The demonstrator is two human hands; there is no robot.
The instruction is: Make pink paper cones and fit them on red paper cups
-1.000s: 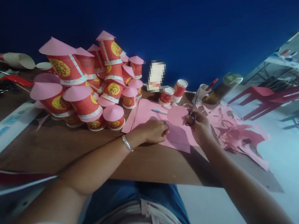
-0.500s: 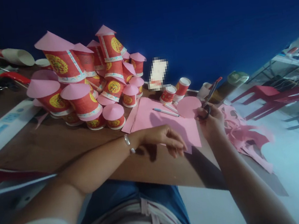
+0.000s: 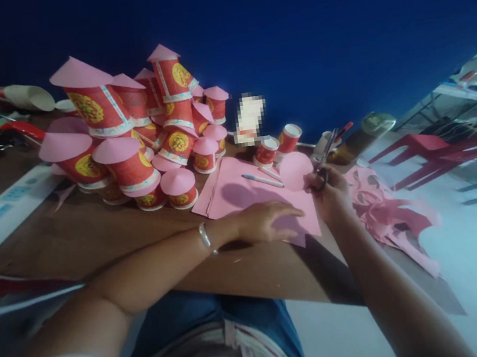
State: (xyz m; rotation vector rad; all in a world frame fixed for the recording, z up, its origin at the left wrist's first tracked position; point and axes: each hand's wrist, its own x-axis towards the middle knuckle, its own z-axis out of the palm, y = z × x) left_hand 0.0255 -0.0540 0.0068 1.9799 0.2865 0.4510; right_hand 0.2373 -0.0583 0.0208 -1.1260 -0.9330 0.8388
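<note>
My right hand (image 3: 334, 194) is closed round the dark handles of a pair of scissors (image 3: 327, 146), whose blades point up and away. Pinched in the same hand is a round piece of pink paper (image 3: 296, 171). My left hand (image 3: 266, 221), with fingers spread, is over the front edge of a stack of pink paper sheets (image 3: 230, 185); whether it touches them I cannot tell. A blue and white pen (image 3: 262, 180) lies on the stack. Pink paper offcuts (image 3: 378, 207) are heaped to the right of my right hand.
Red paper cups with pink cone tops (image 3: 119, 156) are piled on the left of the wooden table (image 3: 161, 229). Several plain cups (image 3: 290, 136) stand behind the sheets. A glass jar (image 3: 372, 126) lies at the back right. A red chair (image 3: 428, 153) is beyond the table.
My left hand has opened its fingers wider and moved slightly up over the pink sheets. My right hand has tilted the paper circle and shifted slightly left, with the scissors still in it.
</note>
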